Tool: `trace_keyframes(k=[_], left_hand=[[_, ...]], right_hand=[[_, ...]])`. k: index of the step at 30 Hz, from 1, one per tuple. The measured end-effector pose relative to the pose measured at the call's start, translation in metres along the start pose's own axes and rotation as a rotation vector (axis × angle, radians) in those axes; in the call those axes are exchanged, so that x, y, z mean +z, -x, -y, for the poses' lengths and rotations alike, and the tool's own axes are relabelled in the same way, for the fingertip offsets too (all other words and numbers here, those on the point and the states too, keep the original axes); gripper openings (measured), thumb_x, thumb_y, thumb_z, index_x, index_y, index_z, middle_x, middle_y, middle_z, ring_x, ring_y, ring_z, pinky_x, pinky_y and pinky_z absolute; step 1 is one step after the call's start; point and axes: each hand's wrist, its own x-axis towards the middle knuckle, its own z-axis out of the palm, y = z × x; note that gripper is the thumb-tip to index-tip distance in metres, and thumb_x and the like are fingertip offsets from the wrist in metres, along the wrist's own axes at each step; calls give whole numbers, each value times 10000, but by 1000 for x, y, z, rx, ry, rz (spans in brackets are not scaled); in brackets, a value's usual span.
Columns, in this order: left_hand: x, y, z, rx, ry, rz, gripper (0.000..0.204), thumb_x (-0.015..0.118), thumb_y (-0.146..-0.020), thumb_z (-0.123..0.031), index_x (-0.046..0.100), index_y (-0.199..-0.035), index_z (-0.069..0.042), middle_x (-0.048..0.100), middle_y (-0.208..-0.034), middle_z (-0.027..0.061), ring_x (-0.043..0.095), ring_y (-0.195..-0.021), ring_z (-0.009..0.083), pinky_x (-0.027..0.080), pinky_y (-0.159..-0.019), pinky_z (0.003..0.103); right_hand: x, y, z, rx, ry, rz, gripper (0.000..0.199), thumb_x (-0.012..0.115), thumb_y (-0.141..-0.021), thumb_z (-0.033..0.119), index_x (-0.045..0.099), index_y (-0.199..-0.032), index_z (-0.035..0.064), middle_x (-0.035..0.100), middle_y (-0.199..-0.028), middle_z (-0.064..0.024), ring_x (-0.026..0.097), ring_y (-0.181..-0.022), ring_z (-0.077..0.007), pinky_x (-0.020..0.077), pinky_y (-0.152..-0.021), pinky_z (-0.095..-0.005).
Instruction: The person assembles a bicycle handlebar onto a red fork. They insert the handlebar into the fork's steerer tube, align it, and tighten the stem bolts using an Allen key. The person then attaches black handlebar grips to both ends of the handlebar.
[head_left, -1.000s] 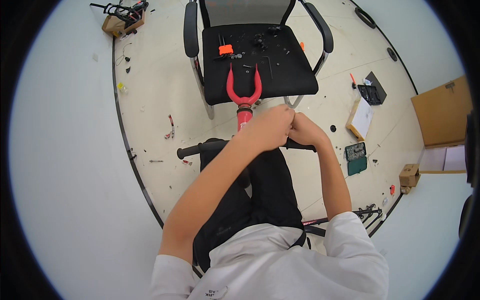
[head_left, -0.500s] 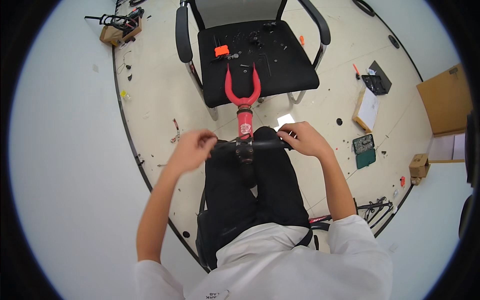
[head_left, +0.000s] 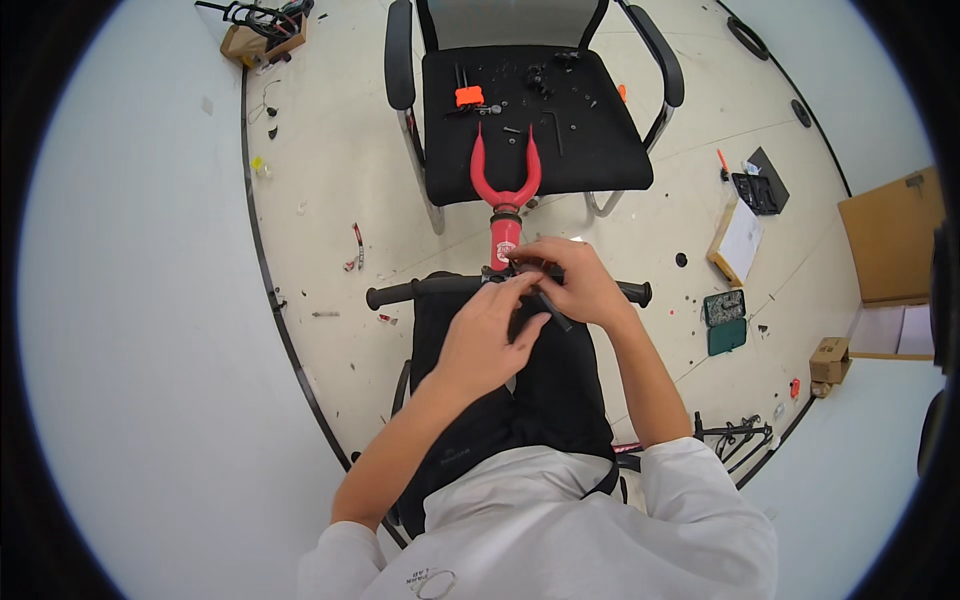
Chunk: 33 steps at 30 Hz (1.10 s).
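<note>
A black handlebar (head_left: 400, 292) lies across my lap, joined to the red fork (head_left: 478, 165) and its red tube, which point away toward the chair. My right hand (head_left: 575, 282) is over the middle of the bar, just right of the clamp, its fingers curled closed around something mostly hidden. Below those fingers a short dark rod-like piece (head_left: 556, 314) sticks out. From the left, my left hand (head_left: 488, 335) reaches in with fingers stretched to the right hand's fingertips and the thumb apart. Both hands cover most of the clamp.
A black office chair (head_left: 600, 150) ahead holds small parts, an orange block (head_left: 469, 96) and a hex key (head_left: 556, 130). On the right floor lie a white flat box (head_left: 738, 240), an opened green case (head_left: 725, 336) and a cardboard box (head_left: 830, 358). Bike parts (head_left: 265, 25) sit far left.
My left hand has moved right, from the bar's left side to its middle. My right hand has come left off the right side to meet it. The dark rod-like piece now shows between them.
</note>
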Motion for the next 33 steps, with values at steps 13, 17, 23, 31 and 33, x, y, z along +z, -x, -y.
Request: trace_keyframes(k=[13, 17, 23, 31, 33], left_hand=[[-19, -26, 50, 92, -96, -202, 161, 725, -825, -110, 695, -960, -28, 685, -899, 108, 625, -831, 291, 493, -754, 370], [-14, -35, 52, -35, 13, -79, 179, 721, -827, -141, 725, -957, -18, 699, -897, 109, 643, -836, 290, 498, -727, 362], [-24, -43, 46, -159, 121, 29, 196, 700, -823, -125, 730, -975, -4, 711, -897, 134, 664, -762, 278, 508, -670, 349], [-29, -54, 58, -136, 126, 152, 205, 702, -812, -99, 730, -985, 7, 719, -850, 151, 647, -653, 250, 511, -634, 340], [-31, -57, 58, -162, 104, 178, 196, 701, -819, -99, 733, -984, 2, 719, -841, 147, 648, -649, 246, 509, -630, 341]], right_hand=[[-25, -32, 24, -5, 418, 317, 142, 636, -860, 58, 638, -968, -34, 672, -828, -196, 649, -756, -362, 518, -696, -394], [-16, -32, 25, 51, 307, 334, 130, 638, -874, 58, 631, -971, -28, 667, -798, -185, 636, -712, -359, 503, -666, -389], [-13, -23, 20, 4, 299, 228, 121, 652, -875, 68, 628, -965, -9, 672, -804, -162, 641, -688, -346, 504, -632, -389], [2, -10, 14, -147, 626, 43, 147, 647, -844, 60, 587, -978, 44, 687, -874, -116, 675, -760, -322, 518, -596, -383], [-5, -19, 20, -157, 524, -198, 154, 645, -850, 55, 596, -995, 46, 685, -868, -109, 675, -764, -317, 515, -598, -381]])
